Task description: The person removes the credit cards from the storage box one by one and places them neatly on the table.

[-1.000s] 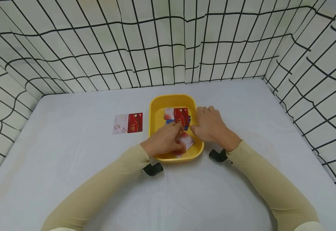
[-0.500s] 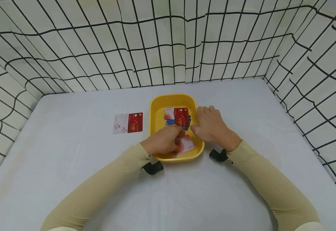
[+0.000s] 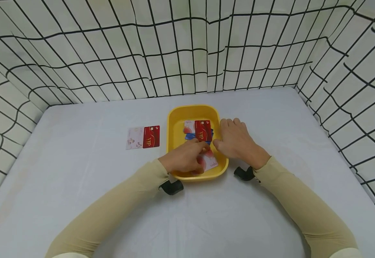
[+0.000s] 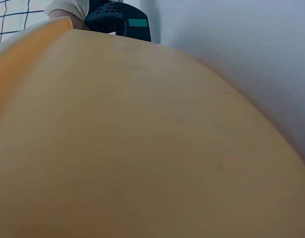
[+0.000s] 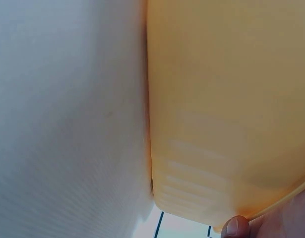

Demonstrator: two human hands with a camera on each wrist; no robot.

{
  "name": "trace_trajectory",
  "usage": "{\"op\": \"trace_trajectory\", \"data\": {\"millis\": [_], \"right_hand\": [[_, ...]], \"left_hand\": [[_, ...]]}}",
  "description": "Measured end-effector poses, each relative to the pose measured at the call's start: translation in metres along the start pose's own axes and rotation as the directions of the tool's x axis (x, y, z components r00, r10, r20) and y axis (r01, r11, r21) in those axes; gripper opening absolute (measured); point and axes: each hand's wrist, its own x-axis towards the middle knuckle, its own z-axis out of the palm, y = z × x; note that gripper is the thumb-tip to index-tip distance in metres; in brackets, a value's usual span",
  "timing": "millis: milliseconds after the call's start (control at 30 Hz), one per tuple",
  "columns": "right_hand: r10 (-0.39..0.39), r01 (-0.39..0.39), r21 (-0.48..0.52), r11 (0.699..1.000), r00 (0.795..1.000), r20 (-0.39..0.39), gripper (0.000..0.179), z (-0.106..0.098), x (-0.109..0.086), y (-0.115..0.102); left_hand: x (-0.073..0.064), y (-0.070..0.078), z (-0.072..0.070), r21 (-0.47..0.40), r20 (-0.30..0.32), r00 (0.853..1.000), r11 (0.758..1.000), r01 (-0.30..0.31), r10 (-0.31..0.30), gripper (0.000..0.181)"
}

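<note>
Pink card [image 3: 210, 161] half hidden beneath the left hand [image 3: 185, 156] (pinched? can't tell), while the right hand [image 3: 239, 141] grips the yellow tray [image 3: 192, 111], right side.

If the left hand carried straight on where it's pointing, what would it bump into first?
Probably the right wall of the yellow tray, where the right hand sits at the rim. Depth is hard to judge, though: the left fingers angle downward near the pink-and-white card, so that could come first.

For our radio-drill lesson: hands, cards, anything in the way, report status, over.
Left hand inside yellow tray, over a pink-and-white card. Right hand holds tray's right rim. In the way: left hand partly hides that card.
</note>
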Motion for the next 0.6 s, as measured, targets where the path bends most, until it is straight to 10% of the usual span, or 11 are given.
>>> {"op": "trace_trajectory", "data": {"millis": [600], "right_hand": [[-0.004,0.004,0.002,1.000,1.000,-0.009,0.036,-0.0006,0.0007,-0.0005]], "left_hand": [[0.0001,0.0005,-0.0057,-0.038,-0.034,0.999,0.999,-0.007,0.005,0.041]]}}
